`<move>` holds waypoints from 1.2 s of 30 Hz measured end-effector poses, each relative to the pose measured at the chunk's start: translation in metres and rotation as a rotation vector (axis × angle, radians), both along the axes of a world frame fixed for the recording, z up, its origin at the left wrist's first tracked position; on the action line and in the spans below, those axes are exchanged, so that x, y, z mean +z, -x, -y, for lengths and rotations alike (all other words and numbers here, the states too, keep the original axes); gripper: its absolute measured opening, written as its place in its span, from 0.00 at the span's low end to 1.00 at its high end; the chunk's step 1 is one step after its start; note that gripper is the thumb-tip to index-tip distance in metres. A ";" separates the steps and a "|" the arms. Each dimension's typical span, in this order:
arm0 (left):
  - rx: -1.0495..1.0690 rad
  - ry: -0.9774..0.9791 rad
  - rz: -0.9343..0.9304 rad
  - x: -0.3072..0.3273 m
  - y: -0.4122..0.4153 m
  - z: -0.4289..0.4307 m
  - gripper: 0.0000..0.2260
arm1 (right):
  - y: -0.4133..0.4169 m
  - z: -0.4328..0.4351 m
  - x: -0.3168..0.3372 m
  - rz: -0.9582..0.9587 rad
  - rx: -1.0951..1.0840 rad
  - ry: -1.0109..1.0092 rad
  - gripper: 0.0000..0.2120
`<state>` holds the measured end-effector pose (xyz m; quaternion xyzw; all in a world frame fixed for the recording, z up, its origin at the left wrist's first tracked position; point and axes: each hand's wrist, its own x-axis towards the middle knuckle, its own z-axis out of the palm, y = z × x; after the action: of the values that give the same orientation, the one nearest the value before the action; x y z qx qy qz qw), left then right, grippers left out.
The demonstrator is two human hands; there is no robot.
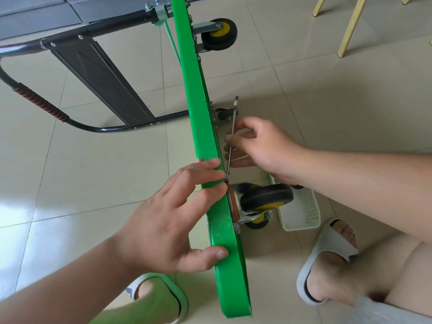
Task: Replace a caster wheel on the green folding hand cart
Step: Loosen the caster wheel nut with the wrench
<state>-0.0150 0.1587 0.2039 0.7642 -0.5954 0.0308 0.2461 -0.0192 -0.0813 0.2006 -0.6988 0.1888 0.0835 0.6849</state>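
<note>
Right hand (261,146) holds wrench (232,139) parallel to cart (198,113), pointing away.

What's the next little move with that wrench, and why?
Probably the right hand swings the wrench a part turn: its lower end sits by the mounting plate of the caster wheel, while the left hand braces the green deck.
</note>
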 end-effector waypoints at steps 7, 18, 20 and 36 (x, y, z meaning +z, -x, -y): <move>0.002 -0.015 0.003 0.002 0.001 0.000 0.31 | 0.021 0.000 0.011 0.083 0.047 -0.132 0.05; 0.007 -0.035 0.028 0.006 0.001 0.001 0.31 | 0.035 0.010 0.016 0.246 0.138 0.119 0.04; 0.014 -0.045 0.031 0.008 0.001 0.000 0.31 | 0.026 0.013 0.018 0.228 0.076 0.071 0.04; 0.016 -0.075 0.053 0.012 0.002 -0.002 0.26 | -0.017 0.010 -0.001 -0.010 0.006 0.027 0.03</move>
<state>-0.0170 0.1608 0.2161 0.7765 -0.5964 0.0307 0.2012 -0.0018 -0.0911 0.2001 -0.7080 0.1912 0.0863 0.6743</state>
